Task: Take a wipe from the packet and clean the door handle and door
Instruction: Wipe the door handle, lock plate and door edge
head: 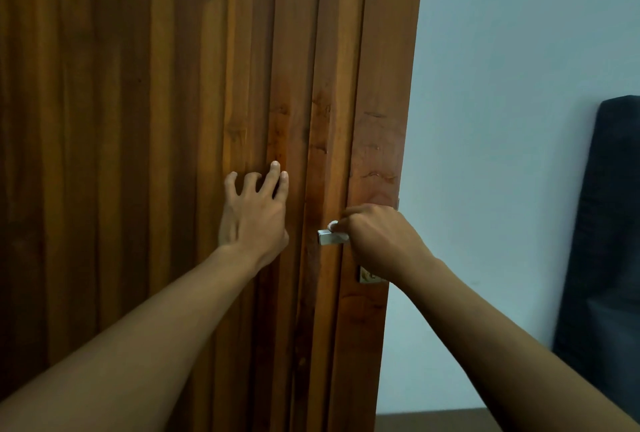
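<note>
Fingers of my right hand [375, 236] are curled tight around the door handle [329, 237], a white wipe [333, 225] pinched beneath. I should slide along the whole bar, pressing evenly. To its left, my left hand [254, 215] braces the door [138, 120], fingertips spread, arm extended.

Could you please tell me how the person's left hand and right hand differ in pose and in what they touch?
The left hand is spread, fingertips braced on the wooden door; the right hand is curled shut around the metal door handle. The left hand holds nothing; a bit of white wipe shows at the right hand. Both reach forward, bare-armed.
</note>
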### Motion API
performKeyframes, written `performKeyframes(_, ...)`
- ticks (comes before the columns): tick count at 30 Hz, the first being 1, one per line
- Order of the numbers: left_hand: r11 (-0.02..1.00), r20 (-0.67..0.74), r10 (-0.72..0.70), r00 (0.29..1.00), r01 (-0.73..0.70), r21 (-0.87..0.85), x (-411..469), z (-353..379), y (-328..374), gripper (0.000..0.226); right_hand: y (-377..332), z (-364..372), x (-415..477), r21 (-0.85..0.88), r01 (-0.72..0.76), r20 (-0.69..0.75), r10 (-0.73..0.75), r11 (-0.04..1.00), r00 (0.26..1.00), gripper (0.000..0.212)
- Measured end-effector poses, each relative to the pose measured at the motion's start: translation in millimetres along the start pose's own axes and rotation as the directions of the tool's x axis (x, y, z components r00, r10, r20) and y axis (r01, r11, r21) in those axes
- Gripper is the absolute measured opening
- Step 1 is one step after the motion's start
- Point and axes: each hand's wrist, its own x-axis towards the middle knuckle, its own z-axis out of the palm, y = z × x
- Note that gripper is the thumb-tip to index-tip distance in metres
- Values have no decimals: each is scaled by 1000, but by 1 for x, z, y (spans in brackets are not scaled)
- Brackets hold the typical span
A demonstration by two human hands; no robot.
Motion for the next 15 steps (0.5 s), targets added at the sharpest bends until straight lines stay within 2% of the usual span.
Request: performKeyframes(15, 1000, 18, -2, 1000, 2, 14, 0, -2, -1, 77, 52, -9, -20, -8, -65, 25, 65, 998, 998, 40)
